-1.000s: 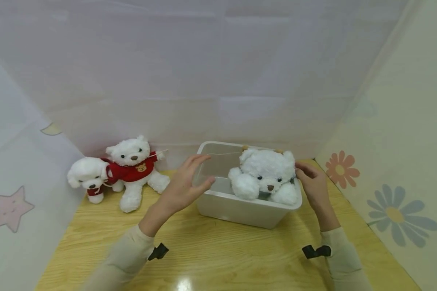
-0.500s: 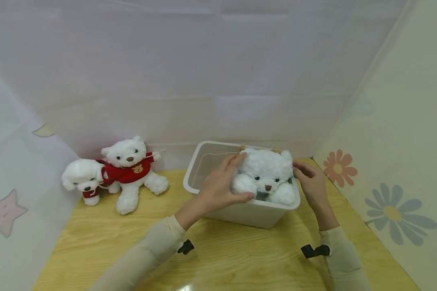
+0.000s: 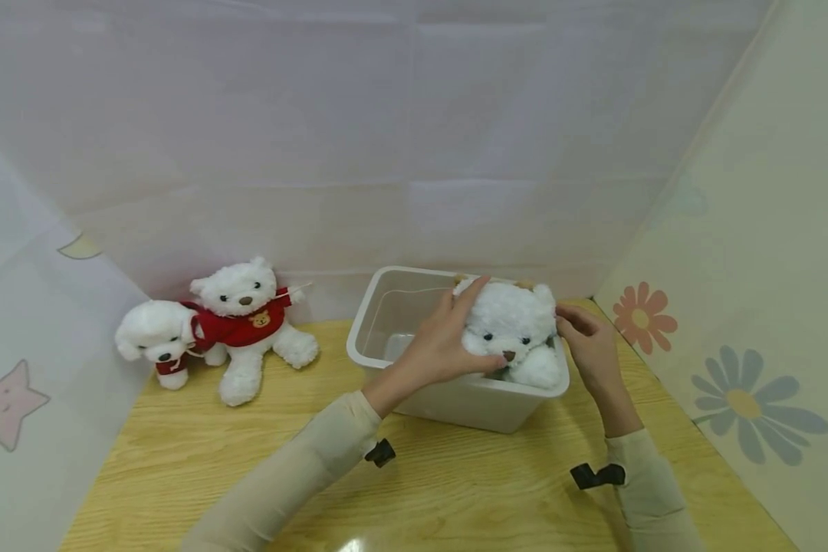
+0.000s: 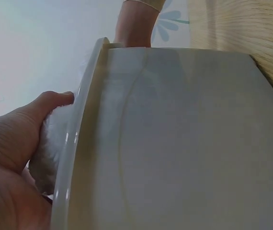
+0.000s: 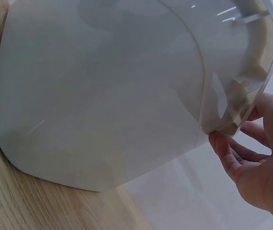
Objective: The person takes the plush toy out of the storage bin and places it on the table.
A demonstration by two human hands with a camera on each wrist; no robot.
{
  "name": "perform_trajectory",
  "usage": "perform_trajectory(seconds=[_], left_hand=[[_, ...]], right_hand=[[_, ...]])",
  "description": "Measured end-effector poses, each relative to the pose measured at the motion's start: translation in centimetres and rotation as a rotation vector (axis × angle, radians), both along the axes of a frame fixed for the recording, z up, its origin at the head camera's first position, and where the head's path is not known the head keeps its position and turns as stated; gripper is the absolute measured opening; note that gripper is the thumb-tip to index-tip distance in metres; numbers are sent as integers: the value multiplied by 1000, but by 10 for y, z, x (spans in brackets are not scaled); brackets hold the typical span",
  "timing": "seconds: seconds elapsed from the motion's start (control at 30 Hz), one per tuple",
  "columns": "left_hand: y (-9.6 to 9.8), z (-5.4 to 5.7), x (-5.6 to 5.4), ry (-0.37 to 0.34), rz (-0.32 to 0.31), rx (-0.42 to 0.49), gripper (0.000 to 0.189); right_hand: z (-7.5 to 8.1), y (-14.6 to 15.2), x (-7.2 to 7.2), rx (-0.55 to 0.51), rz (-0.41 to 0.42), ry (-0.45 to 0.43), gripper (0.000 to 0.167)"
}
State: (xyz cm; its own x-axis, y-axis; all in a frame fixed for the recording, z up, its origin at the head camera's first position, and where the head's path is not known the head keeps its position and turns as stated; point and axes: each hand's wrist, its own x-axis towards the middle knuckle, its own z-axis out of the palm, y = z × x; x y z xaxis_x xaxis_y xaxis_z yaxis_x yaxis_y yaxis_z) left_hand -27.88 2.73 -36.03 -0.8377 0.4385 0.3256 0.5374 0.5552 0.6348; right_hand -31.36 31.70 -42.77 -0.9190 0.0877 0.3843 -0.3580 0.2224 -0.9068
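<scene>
A white teddy bear [image 3: 514,310] sits at the right side of a white plastic storage bin [image 3: 462,405], its head and one paw showing above the rim. My left hand [image 3: 438,343] holds the bear from its left side, thumb across the front by the nose and fingers up beside the head. In the left wrist view, white fur [image 4: 55,139] shows between thumb and fingers beyond the rim. My right hand [image 3: 593,353] grips the bin's right end; the right wrist view shows its fingers [image 5: 227,153] at the rim. The bear's lower body is hidden inside the bin.
At the table's left back sit a white bear in a red sweater [image 3: 251,326] and a white plush dog [image 3: 157,330] leaning against it. A pale cloth wall [image 3: 303,153] stands behind the wooden table [image 3: 455,491]. A flower-printed wall [image 3: 752,230] rises at the right.
My left hand has moved right, from over the bin's left edge onto the bear. The right hand stays at the bin's right end.
</scene>
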Motion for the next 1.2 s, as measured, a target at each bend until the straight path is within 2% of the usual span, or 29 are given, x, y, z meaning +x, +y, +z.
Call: perform_trajectory(seconds=[0.17,0.33,0.53,0.63,0.77,0.9,1.1,1.2], left_hand=[[4,9,-1,-27,3,-65,123],[5,15,-7,-8,-54,-117,113],[-4,19,-21,-42,-188,-23,84],[-7,20,-25,-17,-213,-5,78],[-5,21,-27,23,-204,13,75],[-1,22,-27,65,-161,31,71],[9,25,-27,128,-120,85,68],[14,27,-27,137,-119,114,66]], right_hand=[[1,-1,1,-5,-8,0,31],[-1,-2,1,8,-17,-7,31],[-2,-4,0,-1,-18,-12,30],[-1,-3,-1,2,-19,-7,31],[0,-1,0,27,-25,-2,32],[1,-1,0,42,-35,0,32],[8,-8,5,34,27,18,30],[10,-9,10,22,23,31,27]])
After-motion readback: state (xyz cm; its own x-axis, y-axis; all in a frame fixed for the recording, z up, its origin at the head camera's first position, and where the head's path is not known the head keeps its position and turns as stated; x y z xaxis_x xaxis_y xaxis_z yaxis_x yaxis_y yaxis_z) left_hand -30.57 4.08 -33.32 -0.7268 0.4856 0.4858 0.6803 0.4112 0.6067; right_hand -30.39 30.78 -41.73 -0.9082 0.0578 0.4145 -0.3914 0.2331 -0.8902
